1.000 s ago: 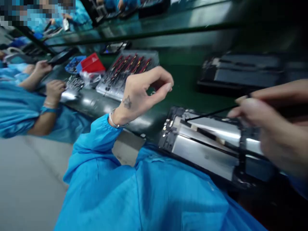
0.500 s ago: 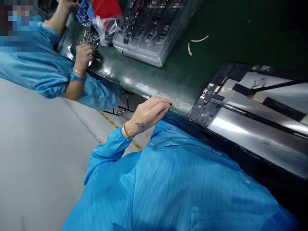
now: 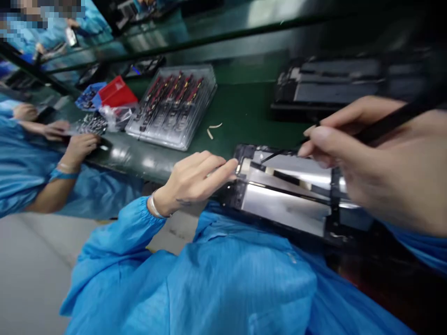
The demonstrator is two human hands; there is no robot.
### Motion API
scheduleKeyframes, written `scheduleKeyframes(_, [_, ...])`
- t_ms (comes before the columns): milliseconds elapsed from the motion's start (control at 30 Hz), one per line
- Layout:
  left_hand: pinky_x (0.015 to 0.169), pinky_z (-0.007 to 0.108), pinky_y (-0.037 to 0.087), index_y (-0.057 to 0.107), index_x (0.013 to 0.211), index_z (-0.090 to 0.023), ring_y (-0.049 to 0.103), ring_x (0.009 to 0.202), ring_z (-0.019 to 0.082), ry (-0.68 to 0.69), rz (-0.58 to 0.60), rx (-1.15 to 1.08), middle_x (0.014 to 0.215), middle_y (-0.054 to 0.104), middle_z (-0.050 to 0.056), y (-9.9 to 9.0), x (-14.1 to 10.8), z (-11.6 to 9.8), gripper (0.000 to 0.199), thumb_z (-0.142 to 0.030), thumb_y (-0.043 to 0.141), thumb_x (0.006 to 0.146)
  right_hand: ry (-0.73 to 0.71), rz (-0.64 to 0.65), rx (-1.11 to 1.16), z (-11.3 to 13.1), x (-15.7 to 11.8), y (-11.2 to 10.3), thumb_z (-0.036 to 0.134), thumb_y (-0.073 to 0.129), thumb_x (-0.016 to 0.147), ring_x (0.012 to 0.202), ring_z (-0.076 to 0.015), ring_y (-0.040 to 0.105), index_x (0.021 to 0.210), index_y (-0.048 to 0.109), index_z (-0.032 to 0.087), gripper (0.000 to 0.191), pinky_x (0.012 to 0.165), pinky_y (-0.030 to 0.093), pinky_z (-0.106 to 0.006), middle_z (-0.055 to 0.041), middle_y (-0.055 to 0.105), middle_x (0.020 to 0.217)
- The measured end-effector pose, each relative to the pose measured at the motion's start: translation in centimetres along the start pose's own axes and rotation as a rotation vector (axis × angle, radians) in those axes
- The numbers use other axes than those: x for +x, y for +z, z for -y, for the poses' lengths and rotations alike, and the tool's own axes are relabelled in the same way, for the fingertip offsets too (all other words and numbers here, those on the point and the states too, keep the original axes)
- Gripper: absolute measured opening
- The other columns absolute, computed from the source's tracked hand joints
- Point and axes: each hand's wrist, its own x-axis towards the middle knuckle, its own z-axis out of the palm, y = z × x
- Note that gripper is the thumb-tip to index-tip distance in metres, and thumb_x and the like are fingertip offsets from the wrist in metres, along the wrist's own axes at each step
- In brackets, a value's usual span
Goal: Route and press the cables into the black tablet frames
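Note:
An opened electronic device [image 3: 286, 211] with silvery panels and a dark frame lies at the near table edge. My left hand [image 3: 193, 181] is at its left end, fingertips by the small connectors there; the fingers are bent together, and what they hold, if anything, is too small to name. In my right hand [image 3: 370, 153], a thin dark tool [image 3: 274, 156] is gripped between thumb and fingers. Its tip reaches over the device near a black and tan flex strip [image 3: 291, 179].
Clear trays [image 3: 174, 107] of circuit boards stand left of centre, beside a red bin [image 3: 117, 93], a blue bin [image 3: 90, 97] and a plastic bag. Two pale strips [image 3: 210, 133] lie behind the device. Another dark device [image 3: 328, 86] is behind. A co-worker's hands are left.
The view has turned toward the table's back. My right hand with the dark tool has come into view. My left hand has moved from the table edge onto the device's left end.

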Motion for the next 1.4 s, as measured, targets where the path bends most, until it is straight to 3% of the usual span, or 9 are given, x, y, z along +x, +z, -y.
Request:
scheduleKeyframes(100, [0.056, 0.030, 0.034, 0.066, 0.091, -0.015, 0.054, 0.059, 0.013, 0.120, -0.150, 0.152, 0.066, 0.058, 0.000, 1.9, 5.9, 0.3, 0.030, -0.041, 0.058, 0.104, -0.011, -0.038, 0.123, -0.4, 0.7, 0.4, 0.021, 0.076, 0.090, 0.055, -0.0120, 0.054, 0.079, 0.070, 0.019, 0.013, 0.052, 0.040, -0.030, -0.0018, 0.069, 0.070])
scheduleKeyframes(167, [0.055, 0.032, 0.029, 0.059, 0.074, -0.017, 0.050, 0.058, 0.014, 0.157, -0.190, 0.238, 0.060, 0.051, -0.001, 3.0, 8.7, 0.1, 0.037, -0.036, 0.054, 0.106, 0.000, -0.052, 0.166, -0.9, 0.8, 0.5, 0.022, 0.076, 0.091, 0.055, -0.0118, 0.053, 0.079, 0.069, 0.020, 0.013, 0.052, 0.040, -0.028, -0.0001, 0.068, 0.069])
scheduleKeyframes(300, [0.056, 0.032, 0.027, 0.055, 0.066, -0.018, 0.046, 0.056, 0.013, 0.147, -0.195, 0.244, 0.058, 0.051, -0.001, 4.4, 10.7, 0.3, 0.036, -0.018, 0.054, 0.102, -0.048, -0.021, 0.177, -1.7, 1.0, 0.4, 0.028, 0.072, 0.095, 0.058, -0.0110, 0.054, 0.080, 0.069, 0.021, 0.017, 0.054, 0.042, -0.027, 0.0018, 0.066, 0.070])
scheduleKeyframes(533, [0.052, 0.022, 0.028, 0.075, 0.085, -0.015, 0.040, 0.055, 0.007, -0.402, -0.043, -0.749, 0.059, 0.050, -0.004, 5.0, 10.6, 2.6, 0.034, -0.039, 0.059, 0.103, -0.154, 0.004, -0.016, -2.8, 2.2, 0.0, 0.034, 0.072, 0.095, 0.076, -0.0149, 0.063, 0.095, 0.075, 0.023, 0.012, 0.065, 0.048, -0.029, -0.0012, 0.073, 0.089])
scheduleKeyframes(733, [0.054, 0.020, 0.033, 0.081, 0.089, -0.015, 0.045, 0.059, 0.008, -0.569, -0.065, -1.067, 0.064, 0.058, -0.001, 5.0, 10.6, 2.0, 0.034, -0.045, 0.067, 0.098, -0.129, 0.052, -0.004, -3.7, 2.3, 0.2, 0.031, 0.077, 0.090, 0.078, -0.0168, 0.065, 0.093, 0.077, 0.023, 0.008, 0.063, 0.047, -0.030, -0.0006, 0.075, 0.090])
scheduleKeyframes(1000, [0.058, 0.021, 0.045, 0.080, 0.093, -0.017, 0.061, 0.067, 0.011, -0.555, -0.075, -1.038, 0.082, 0.074, 0.003, 5.0, 9.6, 1.1, 0.034, -0.045, 0.062, 0.101, -0.175, 0.084, 0.007, -3.8, 2.2, 0.3, 0.026, 0.075, 0.091, 0.069, -0.0139, 0.056, 0.086, 0.074, 0.025, 0.006, 0.064, 0.043, -0.031, 0.0027, 0.067, 0.076])
scheduleKeyframes(1133, [0.069, 0.021, 0.053, 0.077, 0.111, -0.019, 0.072, 0.080, 0.012, -0.354, 0.048, -0.854, 0.106, 0.079, 0.005, 4.5, 8.4, 1.4, 0.032, -0.039, 0.052, 0.107, -0.189, 0.100, -0.091, -3.1, 1.2, -0.9, 0.026, 0.069, 0.096, 0.071, -0.0156, 0.054, 0.083, 0.068, 0.025, 0.014, 0.065, 0.041, -0.033, 0.0015, 0.063, 0.077])
scheduleKeyframes(1267, [0.075, 0.020, 0.056, 0.074, 0.117, -0.019, 0.077, 0.089, 0.015, -0.184, 0.332, -0.644, 0.104, 0.080, 0.003, 4.5, 6.7, 2.4, 0.033, -0.036, 0.047, 0.109, -0.164, 0.316, -0.353, -2.6, 0.5, -3.5, 0.024, 0.064, 0.097, 0.075, -0.0183, 0.055, 0.084, 0.064, 0.025, 0.014, 0.064, 0.040, -0.034, 0.0002, 0.064, 0.081])
scheduleKeyframes(1400, [0.075, 0.021, 0.056, 0.074, 0.114, -0.019, 0.077, 0.089, 0.016, -0.187, 0.398, -0.569, 0.103, 0.080, 0.002, 5.0, 5.7, 3.2, 0.032, -0.034, 0.045, 0.110, -0.065, 0.536, -0.514, -3.0, 0.4, -5.9, 0.020, 0.055, 0.095, 0.079, -0.0213, 0.057, 0.085, 0.063, 0.025, 0.014, 0.064, 0.041, -0.034, -0.0017, 0.066, 0.085])
